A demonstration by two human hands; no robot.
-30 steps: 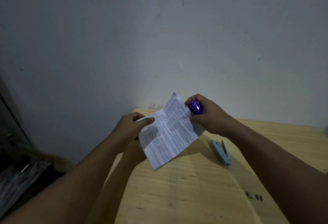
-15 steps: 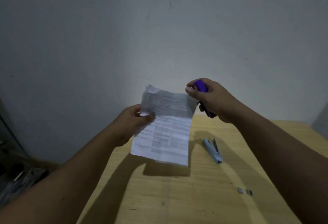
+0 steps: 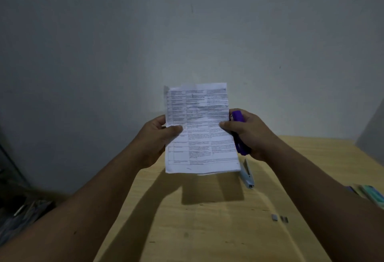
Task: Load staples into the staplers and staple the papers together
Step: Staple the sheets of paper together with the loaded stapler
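Head view: both hands hold the printed papers upright in the air above the wooden worktop, facing the camera. The left hand pinches the sheets' left edge, thumb across the front. The right hand has its grip clamped on a purple stapler, while its thumb also presses the papers' right edge, so the stapler lies just beside that edge and not over it. A light blue stapler lies on the worktop below the sheets, near their lower right corner. Two small staple strips sit well apart from it, toward the near right.

The sheets look squared up, so this reads as the stapling step, either being lined up or checked; whether a staple is already in the paper cannot be told. Next, the stapler's mouth would need to slide over a corner and be squeezed while the left hand steadies the stack.
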